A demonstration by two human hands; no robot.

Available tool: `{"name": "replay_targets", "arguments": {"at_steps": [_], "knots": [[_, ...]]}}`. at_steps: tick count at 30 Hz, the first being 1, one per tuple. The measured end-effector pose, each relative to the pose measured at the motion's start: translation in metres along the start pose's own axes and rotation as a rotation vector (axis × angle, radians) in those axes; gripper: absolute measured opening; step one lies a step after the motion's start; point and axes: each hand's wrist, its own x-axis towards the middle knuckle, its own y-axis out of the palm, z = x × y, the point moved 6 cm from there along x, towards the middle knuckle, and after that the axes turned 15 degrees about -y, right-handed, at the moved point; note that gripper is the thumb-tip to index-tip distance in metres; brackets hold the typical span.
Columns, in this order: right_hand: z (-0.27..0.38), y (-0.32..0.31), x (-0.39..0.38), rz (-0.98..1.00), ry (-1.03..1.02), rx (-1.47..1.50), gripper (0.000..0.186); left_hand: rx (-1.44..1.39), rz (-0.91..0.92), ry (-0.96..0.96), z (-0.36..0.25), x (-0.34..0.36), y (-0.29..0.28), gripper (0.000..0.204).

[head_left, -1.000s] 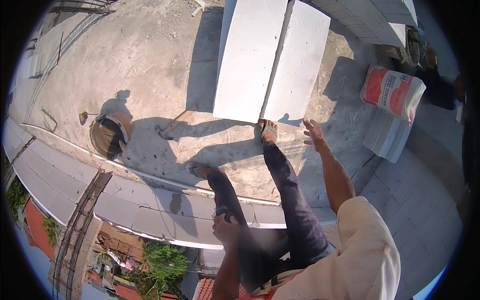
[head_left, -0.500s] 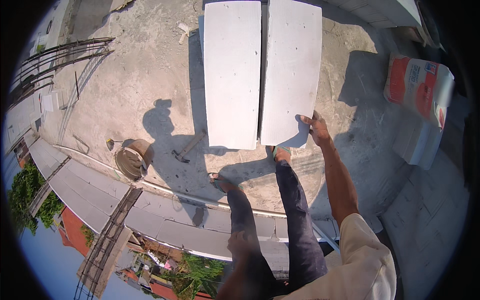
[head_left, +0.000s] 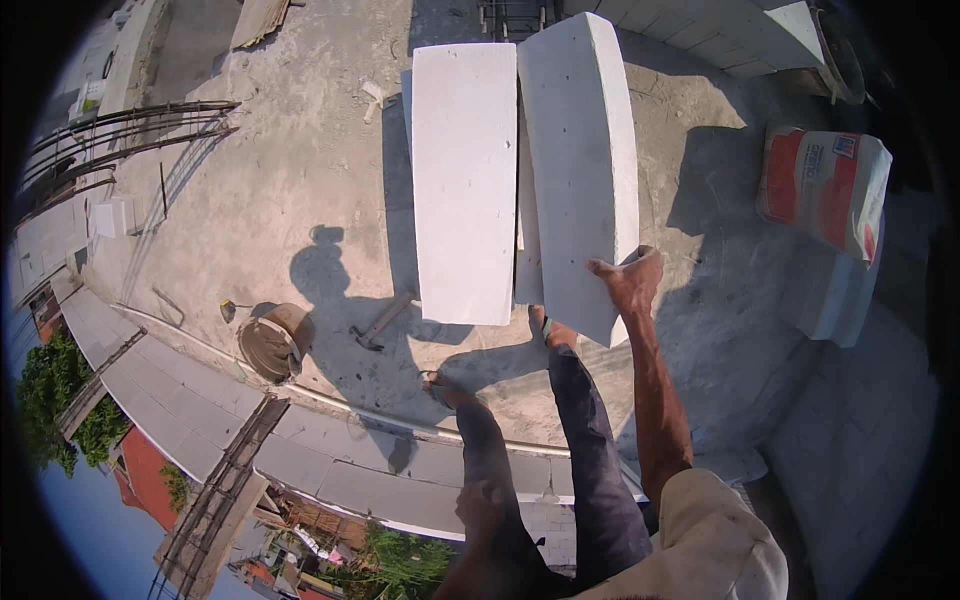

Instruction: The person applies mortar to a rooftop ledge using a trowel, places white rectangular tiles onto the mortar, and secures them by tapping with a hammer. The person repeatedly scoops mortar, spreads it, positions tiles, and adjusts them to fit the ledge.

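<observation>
Two long white lightweight concrete blocks lie side by side before my feet. My right hand [head_left: 632, 282] grips the near right edge of the right-hand block [head_left: 575, 180], thumb on its top face and fingers around its side. This block sits tilted and turned, its right side face showing, with another pale block partly visible beneath it. Beside it the left-hand block [head_left: 465, 185] lies flat, untouched. My left hand [head_left: 482, 508] hangs in shade against my left leg, away from the blocks; its fingers are too dark to make out.
Left of my feet are a claw hammer [head_left: 383, 322] and a bucket [head_left: 272, 345] of grey material. A red and white bag [head_left: 825, 190] rests on white blocks [head_left: 825, 295] at right. A low block wall [head_left: 350, 490] runs behind me; rebar [head_left: 150, 125] juts out at far left.
The right-hand block has tipped and swung out of line with the left one, its near end coming toward me. My right hand stays on its edge. The view has shifted slightly.
</observation>
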Motion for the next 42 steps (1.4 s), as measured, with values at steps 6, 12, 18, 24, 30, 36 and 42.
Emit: {"name": "replay_targets", "arguments": {"at_steps": [6, 12, 18, 24, 30, 36, 42], "knots": [[0.023, 0.026, -0.026, 0.032, -0.002, -0.349, 0.098, -0.070, -0.063, 0.035, 0.002, -0.005, -0.007, 0.037], [0.033, 0.056, -0.008, 0.230, -0.041, -0.221, 0.109, -0.313, -0.005, 0.071, 0.026, -0.003, -0.003, 0.039], [0.071, -0.040, -0.006, 0.159, -0.267, -0.120, 0.083, -0.518, 0.179, 0.112, 0.029, -0.010, -0.074, 0.039], [0.143, -0.152, -0.042, 0.393, -0.327, -0.488, 0.078, -0.640, 0.137, -0.037, 0.120, -0.050, -0.062, 0.044], [0.192, -0.235, -0.079, 0.658, -0.474, -1.081, 0.105, -0.953, 0.100, -0.154, 0.115, -0.089, -0.067, 0.054], [0.285, -0.234, -0.193, 0.948, -0.850, -1.363, 0.108, -1.080, 0.110, -0.055, 0.080, -0.113, -0.158, 0.071], [0.381, -0.166, -0.357, 1.194, -1.364, -1.383, 0.088, -0.951, -0.287, 0.341, 0.097, -0.135, -0.224, 0.120]]}}
